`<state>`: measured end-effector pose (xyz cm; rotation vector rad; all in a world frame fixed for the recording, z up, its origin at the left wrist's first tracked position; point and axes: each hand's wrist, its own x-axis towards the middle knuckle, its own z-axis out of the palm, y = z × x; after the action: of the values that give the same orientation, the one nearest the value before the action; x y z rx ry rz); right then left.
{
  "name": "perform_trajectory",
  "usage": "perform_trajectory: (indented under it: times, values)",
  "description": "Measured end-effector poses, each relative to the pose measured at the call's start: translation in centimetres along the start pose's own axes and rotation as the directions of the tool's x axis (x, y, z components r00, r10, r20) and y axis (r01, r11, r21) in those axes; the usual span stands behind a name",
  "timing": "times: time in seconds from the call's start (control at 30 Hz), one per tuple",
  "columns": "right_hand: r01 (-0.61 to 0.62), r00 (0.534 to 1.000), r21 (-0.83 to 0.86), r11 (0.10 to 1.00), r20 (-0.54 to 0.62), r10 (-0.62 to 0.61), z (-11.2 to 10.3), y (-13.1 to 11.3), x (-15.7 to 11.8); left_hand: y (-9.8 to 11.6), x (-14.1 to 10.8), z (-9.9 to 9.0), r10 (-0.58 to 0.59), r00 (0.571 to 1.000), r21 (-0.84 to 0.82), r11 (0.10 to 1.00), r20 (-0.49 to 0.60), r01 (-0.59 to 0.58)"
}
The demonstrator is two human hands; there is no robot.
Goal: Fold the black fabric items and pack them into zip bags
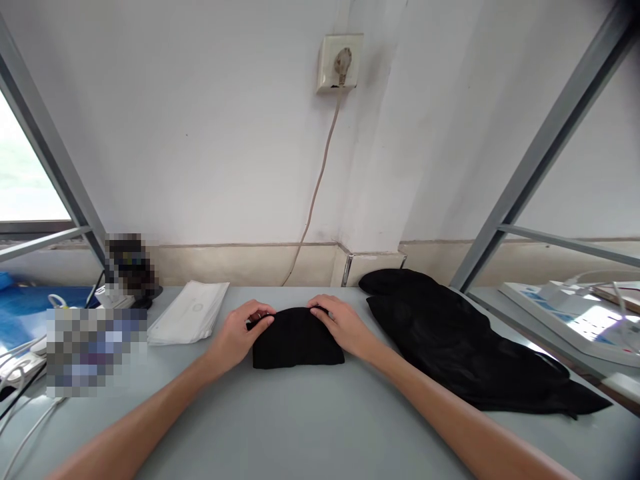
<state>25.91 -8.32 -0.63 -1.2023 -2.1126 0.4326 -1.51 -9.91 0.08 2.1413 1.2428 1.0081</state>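
A small black cloth piece (299, 339) lies on the grey table (300, 427) in front of me, its straight edge toward me and its far edge curved. My left hand (243, 331) pinches the cloth's upper left edge between thumb and fingers. At the upper right edge, my right hand (340, 322) grips it the same way. To the right of my right hand spreads a pile of black cloth (450, 340). A stack of white sheets or bags (193, 312) rests left of my left hand.
Cables and power strips (23, 370) lie at the left, by a pixelated patch. A socket (340, 63) with a hanging cord is on the wall. Grey metal frame bars (545, 133) slant at both sides. At the far right is a white-and-blue board (570, 323).
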Motion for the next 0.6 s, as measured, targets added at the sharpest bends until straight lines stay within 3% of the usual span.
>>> perform_trajectory:
  times: [0.13, 0.23, 0.3, 0.37, 0.47, 0.53, 0.6]
  values:
    - [-0.024, 0.991, -0.011, 1.000, -0.129, 0.022, 0.1, 0.4, 0.0, 0.1, 0.5, 1.3, 0.150, 0.956, 0.128, 0.984, -0.252, -0.121]
    - [-0.076, 0.991, -0.125, 0.989, -0.118, 0.061, 0.5, 1.3, 0.0, -0.3, 0.8, 1.9, 0.229, 0.926, 0.268, 0.952, -0.300, -0.148]
    - [-0.114, 0.989, -0.200, 0.973, -0.111, 0.093, 0.7, 1.7, 0.0, -0.5, 0.7, 1.9, 0.268, 0.947, 0.282, 0.936, -0.179, -0.212]
    - [-0.145, 0.983, -0.258, 0.955, -0.151, 0.109, 0.8, 1.6, -0.1, -0.6, 0.5, 1.9, 0.290, 0.956, 0.247, 0.924, 0.041, -0.291]
    - [-0.083, 0.984, -0.327, 0.941, -0.178, 0.025, 0.8, 0.3, -0.4, -0.8, -0.2, 2.1, 0.259, 0.912, 0.255, 0.903, 0.318, -0.345]
    - [0.038, 0.997, -0.296, 0.954, -0.057, -0.058, 0.9, -0.6, -0.8, -1.1, -0.6, 2.4, 0.211, 0.892, 0.298, 0.890, 0.400, -0.344]
    - [0.110, 0.986, -0.229, 0.967, 0.150, -0.076, 1.3, -0.9, -1.2, -1.5, -0.9, 2.6, 0.170, 0.892, 0.333, 0.885, 0.420, -0.325]
